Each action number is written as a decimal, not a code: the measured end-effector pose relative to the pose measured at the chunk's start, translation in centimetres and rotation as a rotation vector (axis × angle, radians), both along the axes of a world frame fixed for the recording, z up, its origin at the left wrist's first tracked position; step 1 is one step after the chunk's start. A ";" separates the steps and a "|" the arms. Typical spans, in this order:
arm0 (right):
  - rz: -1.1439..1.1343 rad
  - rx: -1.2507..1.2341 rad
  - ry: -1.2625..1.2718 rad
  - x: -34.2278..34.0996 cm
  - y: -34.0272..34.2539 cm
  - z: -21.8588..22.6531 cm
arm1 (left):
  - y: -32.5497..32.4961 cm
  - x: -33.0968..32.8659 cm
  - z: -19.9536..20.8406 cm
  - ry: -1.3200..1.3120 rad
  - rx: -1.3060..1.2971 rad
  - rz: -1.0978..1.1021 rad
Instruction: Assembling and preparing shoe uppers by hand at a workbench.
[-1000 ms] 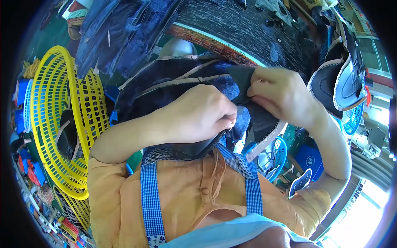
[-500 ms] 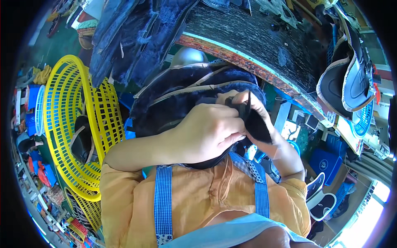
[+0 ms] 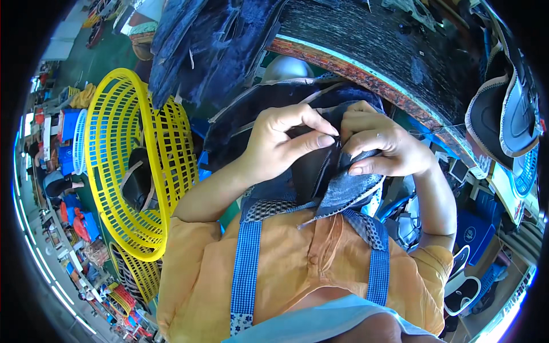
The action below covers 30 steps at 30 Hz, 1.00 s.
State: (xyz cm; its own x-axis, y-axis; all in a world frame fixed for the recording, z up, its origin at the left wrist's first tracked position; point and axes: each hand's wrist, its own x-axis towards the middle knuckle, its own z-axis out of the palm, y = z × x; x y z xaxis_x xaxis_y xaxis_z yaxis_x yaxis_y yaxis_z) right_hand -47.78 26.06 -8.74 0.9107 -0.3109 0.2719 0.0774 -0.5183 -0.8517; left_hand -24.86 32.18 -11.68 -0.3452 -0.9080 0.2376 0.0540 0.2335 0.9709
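In front of my chest, my right hand (image 3: 386, 140) grips a dark boot upper piece (image 3: 349, 191) with its fingers curled over the top. A greyish fuzzy flap of the piece hangs below the thumb, and a dark zipper (image 3: 321, 171) runs down beside it. My left hand (image 3: 289, 137) has thumb and forefinger brought together at the zipper's upper end, against the right fingertips. Whatever it pinches there is too small to make out. Beneath both hands, more dark fleece-lined pieces (image 3: 234, 134) with pale edges lie across my lap.
On my left stands a yellow plastic basket (image 3: 163, 228) with a dark piece inside. Dark blue fleece pieces (image 3: 189, 51) hang over the worn table (image 3: 337, 28), whose edge runs close beyond my hands. Stitched black boot pieces (image 3: 520, 114) hang at the right.
The dark piece has been turned and opened out, so its zipper and fuzzy side show. My left hand has moved up from a closed fist into a pinch beside the right hand.
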 end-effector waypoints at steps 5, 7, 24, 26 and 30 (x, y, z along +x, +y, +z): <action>-0.002 0.001 -0.013 0.1 -0.1 -0.3 | -0.1 0.1 -1.1 0.113 0.072 -0.017; -0.008 0.004 -0.025 0.1 0.0 -0.7 | -0.4 0.2 -1.2 0.132 0.077 -0.035; -0.003 0.058 -0.014 -0.1 -0.2 -1.1 | -0.7 0.1 -0.5 0.012 0.076 -0.113; -0.020 0.043 -0.004 -0.2 -0.3 -1.0 | -0.7 0.1 -0.3 0.000 0.080 -0.122; -0.028 0.046 0.004 -0.2 -0.3 -0.9 | -0.7 0.1 -0.1 -0.046 0.033 -0.109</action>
State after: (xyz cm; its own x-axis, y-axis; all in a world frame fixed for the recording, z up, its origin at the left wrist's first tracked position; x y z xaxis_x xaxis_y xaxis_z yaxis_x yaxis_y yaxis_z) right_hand -47.94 25.75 -9.67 0.9024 -0.3484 0.2535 0.0602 -0.4807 -0.8748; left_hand -24.81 31.46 -11.78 -0.4519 -0.8717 0.1898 0.0330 0.1964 0.9800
